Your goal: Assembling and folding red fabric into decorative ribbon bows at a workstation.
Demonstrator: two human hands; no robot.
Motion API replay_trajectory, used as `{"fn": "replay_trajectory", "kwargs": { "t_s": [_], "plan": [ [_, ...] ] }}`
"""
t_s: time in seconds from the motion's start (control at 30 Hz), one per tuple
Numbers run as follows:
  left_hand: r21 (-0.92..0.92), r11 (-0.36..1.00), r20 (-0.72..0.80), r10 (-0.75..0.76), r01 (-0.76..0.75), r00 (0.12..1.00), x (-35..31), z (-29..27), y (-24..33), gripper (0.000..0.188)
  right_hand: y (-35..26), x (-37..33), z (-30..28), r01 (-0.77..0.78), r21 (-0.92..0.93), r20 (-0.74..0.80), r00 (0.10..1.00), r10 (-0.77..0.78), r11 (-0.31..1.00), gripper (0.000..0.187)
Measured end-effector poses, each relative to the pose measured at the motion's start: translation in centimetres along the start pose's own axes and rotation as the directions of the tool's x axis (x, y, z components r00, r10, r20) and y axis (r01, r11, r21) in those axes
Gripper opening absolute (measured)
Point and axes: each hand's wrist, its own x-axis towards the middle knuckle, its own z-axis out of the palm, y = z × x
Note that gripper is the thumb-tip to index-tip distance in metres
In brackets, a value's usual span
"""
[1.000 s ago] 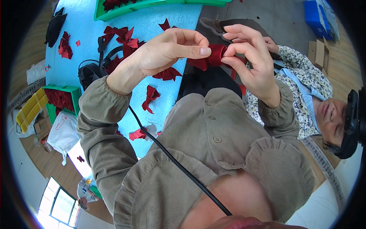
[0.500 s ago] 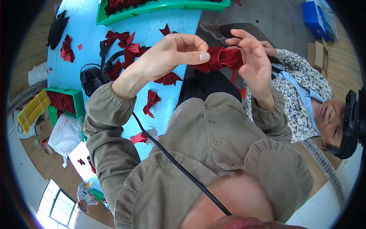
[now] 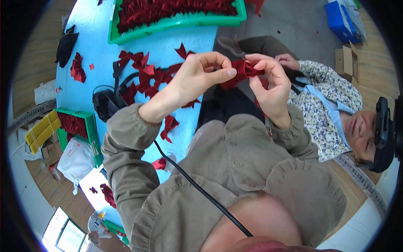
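Red fabric piece (image 3: 242,71) is held up between both hands in the upper middle of the frame, above the edge of the blue table (image 3: 100,59). Left hand (image 3: 197,77) comes from the lower left; its thumb and forefinger are closed on the left end of the piece, the thumb tip pressing flat against the cloth. Right hand (image 3: 270,86) comes from the lower right, and its fingertips pinch the right end, so the piece is folded or bunched between the two grips. How exactly the cloth is folded I cannot tell. Both sleeves are of olive-brown ribbed cloth. On the table, just left of the left hand, lie many loose red scraps (image 3: 147,77), some star-like in shape, and a few more are scattered lower down toward the person's body. A green tray (image 3: 176,21) full of red pieces stands at the top of the frame. A smaller green tray (image 3: 90,130) with red pieces is at the left, with yellow bars (image 3: 42,130) beside it. A black cable (image 3: 197,191) runs across the person's chest to a black device (image 3: 105,105) on the table. At the right sits another person (image 3: 331,105) in a flowered shirt, well apart from the hands.
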Motion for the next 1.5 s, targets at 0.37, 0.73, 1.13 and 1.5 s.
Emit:
{"fn": "replay_trajectory", "kwargs": {
  "t_s": [0.37,0.73,1.13,1.5],
  "plan": [
    [0.199,0.978,-0.138,0.086,-0.058,0.987,0.9,0.4,2.8,0.015,-3.2,2.3,-1.0,0.274,-0.553,-0.033,0.936,-0.35,0.786,0.029],
    [-0.226,0.97,-0.1,-0.118,0.093,0.988,0.6,-0.3,1.7,0.016,-1.6,2.5,-0.3,0.208,-0.344,-0.182,0.942,-0.282,0.916,0.025],
    [-0.047,0.994,-0.164,0.093,-0.102,0.982,-0.9,0.5,1.9,0.015,-1.2,1.8,1.7,0.078,-0.215,-0.294,0.945,-0.141,0.973,0.024],
    [0.074,0.992,-0.126,0.108,-0.099,0.986,-1.9,-0.4,1.9,0.015,-1.4,2.5,1.9,0.174,0.136,-0.215,0.966,-0.143,0.975,0.023]
  ]
}}
